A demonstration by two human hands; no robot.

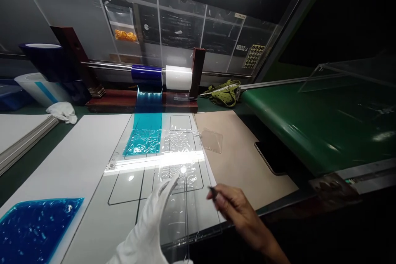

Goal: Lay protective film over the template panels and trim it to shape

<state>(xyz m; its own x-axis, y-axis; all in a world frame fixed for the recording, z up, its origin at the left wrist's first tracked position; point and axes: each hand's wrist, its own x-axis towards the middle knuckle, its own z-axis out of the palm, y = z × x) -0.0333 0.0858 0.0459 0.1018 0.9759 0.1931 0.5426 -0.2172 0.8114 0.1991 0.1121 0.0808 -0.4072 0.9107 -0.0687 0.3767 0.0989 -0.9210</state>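
My left hand (151, 222), in a white glove, has its fingers stretched out against a clear plastic panel (185, 214) at the near edge of the glossy work board (123, 181). My bare right hand (232, 208) is pinched shut on a small dark blade-like tool (213, 190) beside the panel's right edge. A strip of blue film (145, 132) and a strip of clear film (181, 140) run toward me from two rolls (161, 76) on a steel bar.
A small clear plate (212, 139) lies on the brown mat (244, 161). A green conveyor belt (315, 119) runs at right. A blue film sheet (34, 227) lies near left. A spare white glove (63, 111), tape rolls (46, 74) and a green bag (224, 93) sit behind.
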